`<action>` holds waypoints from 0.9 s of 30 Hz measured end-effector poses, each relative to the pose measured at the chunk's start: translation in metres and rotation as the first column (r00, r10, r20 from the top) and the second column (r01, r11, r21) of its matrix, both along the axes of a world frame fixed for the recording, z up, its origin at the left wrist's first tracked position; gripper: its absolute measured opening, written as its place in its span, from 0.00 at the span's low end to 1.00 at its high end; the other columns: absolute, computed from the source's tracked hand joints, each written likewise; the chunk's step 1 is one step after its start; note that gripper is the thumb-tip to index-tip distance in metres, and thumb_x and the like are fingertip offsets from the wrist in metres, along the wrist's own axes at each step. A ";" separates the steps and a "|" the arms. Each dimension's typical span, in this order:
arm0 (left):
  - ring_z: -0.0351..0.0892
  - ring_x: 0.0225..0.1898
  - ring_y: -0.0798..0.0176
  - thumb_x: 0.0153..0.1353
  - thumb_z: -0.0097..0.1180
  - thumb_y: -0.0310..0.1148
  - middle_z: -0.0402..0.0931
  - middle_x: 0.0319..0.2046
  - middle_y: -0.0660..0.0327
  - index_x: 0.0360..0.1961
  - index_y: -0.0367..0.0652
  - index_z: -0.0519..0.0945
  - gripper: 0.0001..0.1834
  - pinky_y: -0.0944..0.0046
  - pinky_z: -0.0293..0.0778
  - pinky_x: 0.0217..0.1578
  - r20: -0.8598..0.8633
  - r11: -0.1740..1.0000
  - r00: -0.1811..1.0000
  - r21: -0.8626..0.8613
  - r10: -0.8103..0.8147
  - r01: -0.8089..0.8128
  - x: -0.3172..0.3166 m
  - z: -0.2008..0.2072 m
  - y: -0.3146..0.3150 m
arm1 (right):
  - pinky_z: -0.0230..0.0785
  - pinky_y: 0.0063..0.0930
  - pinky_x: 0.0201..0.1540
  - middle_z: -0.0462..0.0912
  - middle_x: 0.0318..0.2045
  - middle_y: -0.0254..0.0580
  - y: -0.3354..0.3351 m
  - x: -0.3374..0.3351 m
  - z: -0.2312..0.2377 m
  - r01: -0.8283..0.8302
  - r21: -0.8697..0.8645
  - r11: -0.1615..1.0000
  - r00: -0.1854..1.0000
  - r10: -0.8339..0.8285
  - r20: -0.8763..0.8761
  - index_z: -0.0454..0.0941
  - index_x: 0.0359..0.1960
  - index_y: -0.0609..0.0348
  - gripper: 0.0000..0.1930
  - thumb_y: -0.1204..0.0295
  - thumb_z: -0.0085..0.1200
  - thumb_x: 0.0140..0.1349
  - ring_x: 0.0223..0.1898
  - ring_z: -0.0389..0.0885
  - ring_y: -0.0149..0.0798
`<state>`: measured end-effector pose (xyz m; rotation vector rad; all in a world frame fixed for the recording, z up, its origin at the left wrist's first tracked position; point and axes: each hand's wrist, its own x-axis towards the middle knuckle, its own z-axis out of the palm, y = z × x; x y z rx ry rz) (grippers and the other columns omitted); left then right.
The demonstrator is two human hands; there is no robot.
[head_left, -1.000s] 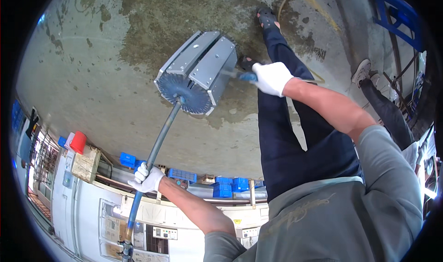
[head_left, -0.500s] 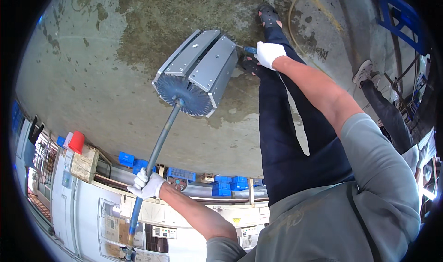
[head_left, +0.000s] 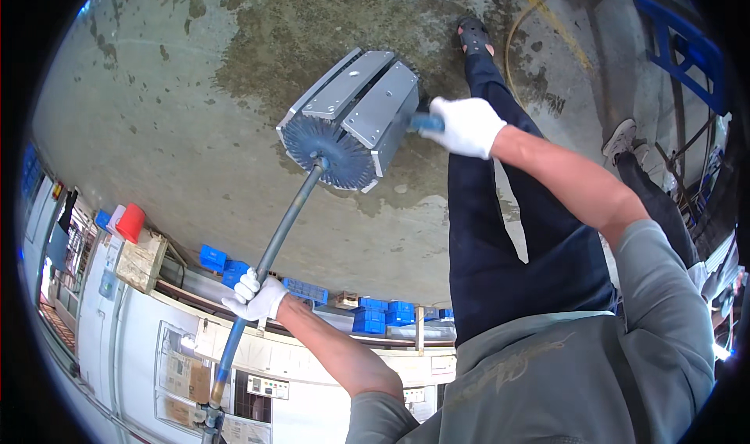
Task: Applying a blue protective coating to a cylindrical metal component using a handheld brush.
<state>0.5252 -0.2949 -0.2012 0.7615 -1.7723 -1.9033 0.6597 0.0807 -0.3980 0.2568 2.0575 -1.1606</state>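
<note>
My left hand (head_left: 258, 295), in a white glove, is wrapped round a long bluish metal rod (head_left: 281, 233). At the rod's far end hangs a drum of grey metal plates (head_left: 383, 104) with small holes, set around a dark toothed disc (head_left: 332, 155). A clamp-like fitting (head_left: 211, 417) sits near the rod's lower end. My right hand (head_left: 469, 127), also gloved in white, grips a blue handle (head_left: 426, 123) beside the drum's right side. Motion blurs the tool's front end, so its kind and whether it touches the plates cannot be made out.
Damp patches darken the concrete floor (head_left: 172, 131). A yellow hose (head_left: 512, 45) curves past my foot. Blue crates (head_left: 371, 319) and a red bucket (head_left: 130, 222) stand along the wall side. At right are another person's shoe (head_left: 619, 139) and a blue frame (head_left: 680, 49).
My right hand has come back toward me with the blue handle, whose thin metal shaft showed before and is now blurred. The rod and drum sit slightly further right in view.
</note>
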 end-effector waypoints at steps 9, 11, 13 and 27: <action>0.49 0.11 0.69 0.66 0.48 0.42 0.46 0.09 0.71 0.12 0.56 0.51 0.27 0.66 0.56 0.19 0.025 0.990 0.993 -0.092 0.113 -0.110 0.005 -0.005 0.010 | 0.73 0.46 0.39 0.82 0.27 0.55 0.008 -0.035 -0.021 0.106 0.088 0.990 0.989 -0.114 0.091 0.75 0.36 0.59 0.22 0.50 0.53 0.61 0.34 0.83 0.57; 0.53 0.12 0.68 0.66 0.48 0.44 0.50 0.10 0.71 0.14 0.55 0.55 0.25 0.64 0.62 0.20 0.049 0.968 0.976 -0.142 0.214 -0.205 0.009 -0.006 0.023 | 0.73 0.45 0.41 0.83 0.30 0.56 0.006 -0.055 0.018 0.027 -0.031 0.999 1.000 -0.026 0.011 0.75 0.37 0.60 0.22 0.50 0.53 0.61 0.36 0.82 0.57; 0.56 0.13 0.68 0.67 0.48 0.46 0.52 0.10 0.70 0.15 0.54 0.59 0.24 0.62 0.68 0.22 0.066 0.881 0.894 -0.218 0.443 -0.421 0.004 -0.007 0.043 | 0.73 0.46 0.42 0.82 0.32 0.58 0.001 -0.057 0.001 0.009 0.047 0.999 0.998 -0.012 0.062 0.75 0.37 0.61 0.21 0.52 0.53 0.61 0.39 0.82 0.58; 0.50 0.13 0.69 0.65 0.50 0.42 0.43 0.11 0.71 0.12 0.56 0.51 0.27 0.58 0.68 0.28 0.117 0.964 0.989 -0.261 0.086 -0.053 -0.029 0.010 0.187 | 0.71 0.40 0.49 0.83 0.35 0.58 0.074 -0.035 -0.027 0.127 0.078 0.989 0.970 -0.140 0.198 0.77 0.38 0.66 0.23 0.53 0.53 0.59 0.42 0.82 0.56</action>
